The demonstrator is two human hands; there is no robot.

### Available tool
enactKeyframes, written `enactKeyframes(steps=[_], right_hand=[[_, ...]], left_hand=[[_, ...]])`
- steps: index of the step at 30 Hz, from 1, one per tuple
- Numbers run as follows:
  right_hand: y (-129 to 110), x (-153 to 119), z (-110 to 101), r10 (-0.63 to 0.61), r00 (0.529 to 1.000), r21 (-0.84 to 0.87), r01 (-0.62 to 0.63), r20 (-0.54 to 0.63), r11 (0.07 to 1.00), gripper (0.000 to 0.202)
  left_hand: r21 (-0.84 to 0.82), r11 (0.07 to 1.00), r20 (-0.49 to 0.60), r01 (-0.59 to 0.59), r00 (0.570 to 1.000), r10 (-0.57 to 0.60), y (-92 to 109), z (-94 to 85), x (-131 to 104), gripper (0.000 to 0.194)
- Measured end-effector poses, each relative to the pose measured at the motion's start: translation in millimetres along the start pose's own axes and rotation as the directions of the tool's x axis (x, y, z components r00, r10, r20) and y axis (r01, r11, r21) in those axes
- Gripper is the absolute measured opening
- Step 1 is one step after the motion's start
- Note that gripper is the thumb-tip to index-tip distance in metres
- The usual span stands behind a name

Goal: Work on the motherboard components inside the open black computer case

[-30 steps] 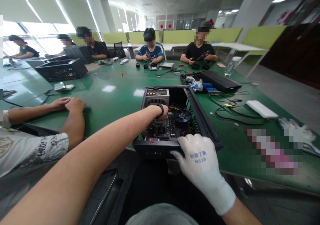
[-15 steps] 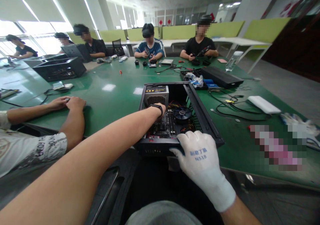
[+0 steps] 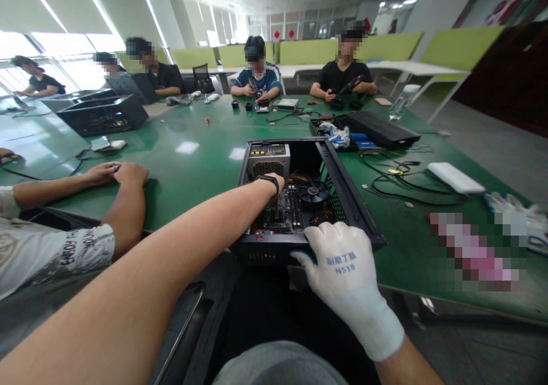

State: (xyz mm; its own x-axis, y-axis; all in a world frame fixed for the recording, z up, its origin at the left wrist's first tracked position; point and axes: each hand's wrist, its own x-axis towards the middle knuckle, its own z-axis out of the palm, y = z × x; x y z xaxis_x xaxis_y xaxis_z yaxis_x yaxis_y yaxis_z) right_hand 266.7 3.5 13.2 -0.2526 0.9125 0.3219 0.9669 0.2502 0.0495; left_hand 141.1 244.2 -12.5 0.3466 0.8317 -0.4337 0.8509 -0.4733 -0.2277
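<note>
An open black computer case (image 3: 351, 202) lies on the green table near its front edge. Bare, with a black band at the wrist, my left hand (image 3: 279, 185) reaches down into it beside the power supply (image 3: 269, 159); its fingers are hidden. Under and beside that wrist is the motherboard (image 3: 278, 211), with a round black fan (image 3: 313, 193) to the right. My right hand (image 3: 338, 254), in a white glove, grips the near rim of the case, fingers over the top edge and thumb on the front.
At my left, another person's hands (image 3: 122, 171) rest on the table (image 3: 184, 185). Right of the case are black cables (image 3: 385, 188), a white box (image 3: 456, 178) and gloves (image 3: 518, 217). A dark case (image 3: 383, 129) and a bottle (image 3: 402, 102) stand farther back. Several people sit opposite.
The camera view has shifted very slightly. My left hand remains inside the case and my right hand remains on its near rim.
</note>
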Motion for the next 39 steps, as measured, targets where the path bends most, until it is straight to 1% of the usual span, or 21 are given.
enactKeyframes(steps=[4, 8, 14, 18, 24, 31, 39], right_hand=[[0, 0, 1, -0.002, 1.000, -0.009, 0.002, 0.000, 1.000, 0.023], [0, 0, 1, -0.002, 1.000, -0.016, 0.002, -0.003, 1.000, 0.024], [1, 0, 2, -0.005, 1.000, -0.005, 0.005, -0.008, 1.000, 0.025], [1, 0, 3, -0.003, 1.000, 0.004, 0.003, 0.000, 1.000, 0.023], [0, 0, 1, -0.001, 1.000, 0.014, 0.000, 0.006, 1.000, 0.024], [0, 0, 0, -0.005, 1.000, 0.006, 0.004, 0.015, 1.000, 0.023], [0, 1, 0, -0.005, 1.000, 0.008, 0.005, 0.014, 1.000, 0.024]], left_hand=[[-0.019, 1.000, -0.009, -0.003, 1.000, 0.003, -1, 2.1, 3, 0.068], [-0.013, 1.000, -0.016, -0.006, 1.000, 0.006, 1, 0.9, 2, 0.066], [0.031, 0.999, -0.050, -0.041, 0.998, 0.042, 2, -0.8, -5, 0.080], [0.051, 0.998, -0.030, -0.041, 0.999, 0.042, 2, -2.0, -9, 0.074], [0.014, 0.999, -0.038, -0.048, 0.998, 0.048, 1, -3.5, -10, 0.074], [0.040, 0.998, 0.008, -0.038, 0.999, 0.037, 7, -11.6, -20, 0.064], [0.040, 0.999, 0.005, -0.035, 0.999, 0.035, 3, -5.0, -9, 0.059]])
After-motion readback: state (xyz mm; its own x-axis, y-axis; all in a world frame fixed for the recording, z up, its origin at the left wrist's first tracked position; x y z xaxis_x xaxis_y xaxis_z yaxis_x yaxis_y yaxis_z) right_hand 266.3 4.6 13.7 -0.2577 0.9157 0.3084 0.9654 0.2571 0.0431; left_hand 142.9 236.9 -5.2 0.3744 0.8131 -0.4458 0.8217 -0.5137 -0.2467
